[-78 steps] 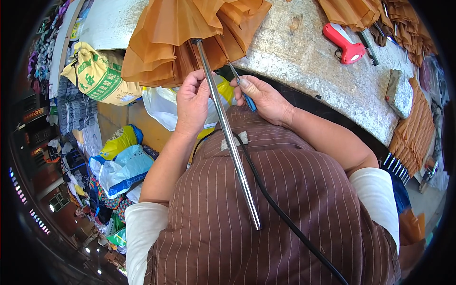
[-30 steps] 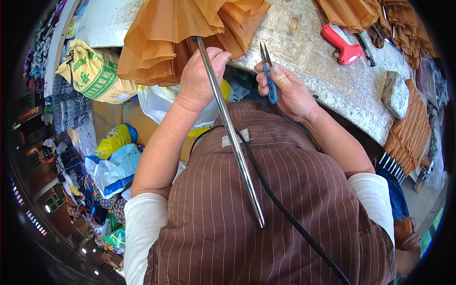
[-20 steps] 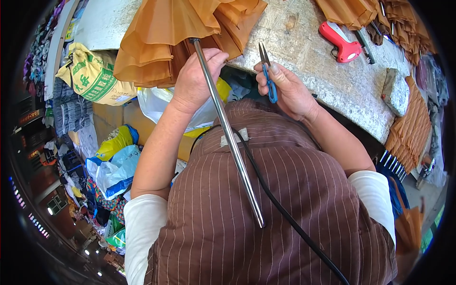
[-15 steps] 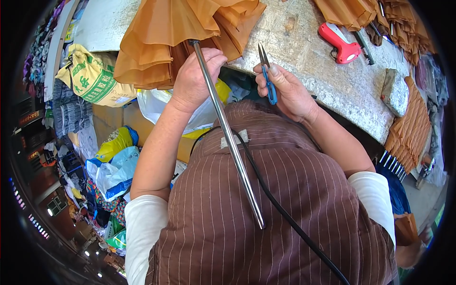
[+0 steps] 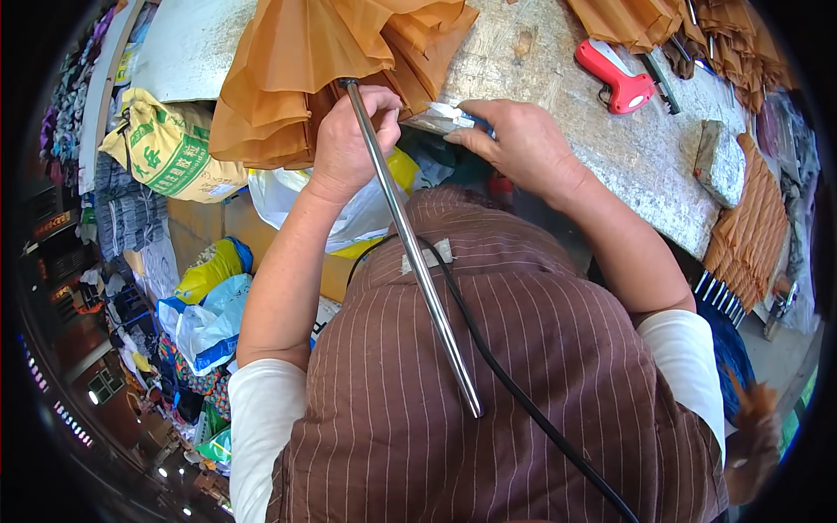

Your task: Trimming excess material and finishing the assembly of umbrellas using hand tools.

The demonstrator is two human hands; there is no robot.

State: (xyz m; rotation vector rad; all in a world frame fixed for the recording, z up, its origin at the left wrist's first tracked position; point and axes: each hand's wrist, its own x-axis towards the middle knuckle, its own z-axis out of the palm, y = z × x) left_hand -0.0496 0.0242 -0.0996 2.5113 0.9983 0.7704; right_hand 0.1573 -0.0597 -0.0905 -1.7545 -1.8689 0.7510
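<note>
An orange-brown umbrella [image 5: 301, 57] lies over the table edge with its cloth bunched. Its metal shaft [image 5: 417, 248] slants down across my apron. My left hand [image 5: 349, 144] is closed beneath the shaft, its fingers pinched by the umbrella's cloth edge; the exact spot they grip is hidden. Close by on the right, my right hand [image 5: 532, 148] is wrapped round small blue-handled scissors [image 5: 477, 119]. They point toward my left fingertips, and their blades are blurred.
On the worn table [image 5: 540, 78] lie a red glue gun [image 5: 619, 78] and a stone block [image 5: 720, 166]. More orange umbrellas [image 5: 751, 218] lie at the right. A yellow sack [image 5: 170, 148] and plastic bags [image 5: 209, 318] are at the left. A black cord [image 5: 523, 405] crosses my apron.
My right hand has moved left and turned over, bringing the scissors close to my left fingers. The left hand and umbrella have shifted slightly. Something orange-brown moves at the lower right.
</note>
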